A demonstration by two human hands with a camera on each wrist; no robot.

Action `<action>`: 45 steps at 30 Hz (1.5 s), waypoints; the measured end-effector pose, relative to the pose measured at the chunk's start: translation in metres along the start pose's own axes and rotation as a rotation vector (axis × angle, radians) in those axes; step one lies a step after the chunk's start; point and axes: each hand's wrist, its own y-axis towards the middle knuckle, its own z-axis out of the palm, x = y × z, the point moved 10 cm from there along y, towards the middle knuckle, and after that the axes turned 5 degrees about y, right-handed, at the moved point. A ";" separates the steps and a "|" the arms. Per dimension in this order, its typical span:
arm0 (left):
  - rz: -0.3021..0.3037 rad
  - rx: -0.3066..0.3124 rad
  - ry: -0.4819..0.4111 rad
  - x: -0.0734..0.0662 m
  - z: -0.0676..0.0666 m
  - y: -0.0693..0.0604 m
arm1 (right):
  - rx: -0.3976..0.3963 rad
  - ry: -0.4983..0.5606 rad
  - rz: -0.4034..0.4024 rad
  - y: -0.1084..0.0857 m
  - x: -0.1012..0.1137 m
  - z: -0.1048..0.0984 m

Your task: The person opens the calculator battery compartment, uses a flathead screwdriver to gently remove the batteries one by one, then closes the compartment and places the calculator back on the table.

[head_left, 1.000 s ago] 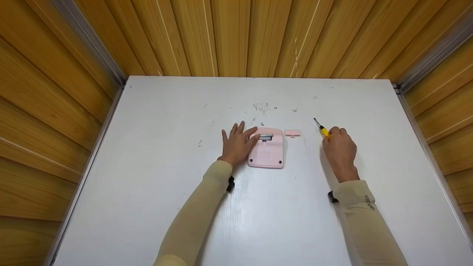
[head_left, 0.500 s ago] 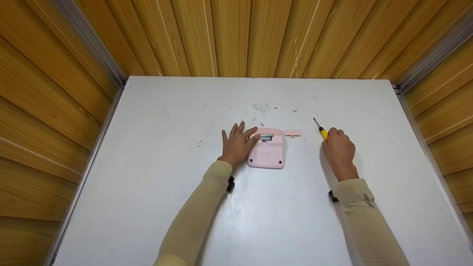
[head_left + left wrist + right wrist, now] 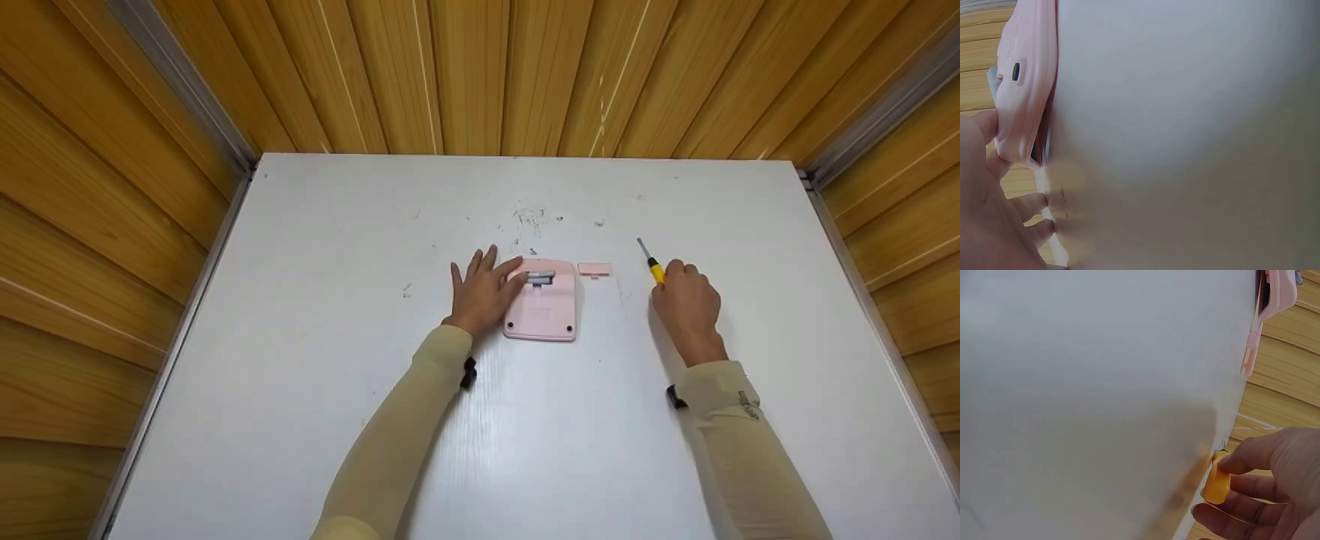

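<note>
Left hand (image 3: 480, 298), fingers spread, touches the gadget (image 3: 540, 311); at its 3 o'clock, right hand (image 3: 687, 306) grips a screwdriver (image 3: 658, 271); sleeve lettering (image 3: 748, 405) unreadable.

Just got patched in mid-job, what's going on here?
A person has the left hand resting on a pink device, fingers spread, the device lying underside up on the white table. Its compartment is open, with what look like grey batteries showing. A small pink cover lies off, on the table to its right. The right hand grips a yellow-handled screwdriver, its tip clear of the device.
</note>
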 end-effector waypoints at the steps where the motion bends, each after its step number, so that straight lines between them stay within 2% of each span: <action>1: 0.000 0.000 0.001 0.000 0.000 0.000 | -0.008 -0.001 -0.008 0.000 0.001 0.000; 4: 0.001 -0.001 0.006 0.000 0.000 0.001 | -0.023 -0.002 -0.019 0.000 0.001 -0.002; 26: -0.010 -0.005 0.011 -0.001 0.000 0.001 | 0.010 -0.004 0.025 0.002 -0.003 0.001; 36: 0.008 -0.004 -0.004 -0.001 -0.001 0.000 | 0.030 0.016 0.059 0.002 -0.004 0.002; 45: -0.004 -0.001 -0.008 -0.001 0.000 0.000 | -0.017 0.022 0.020 0.006 0.013 -0.002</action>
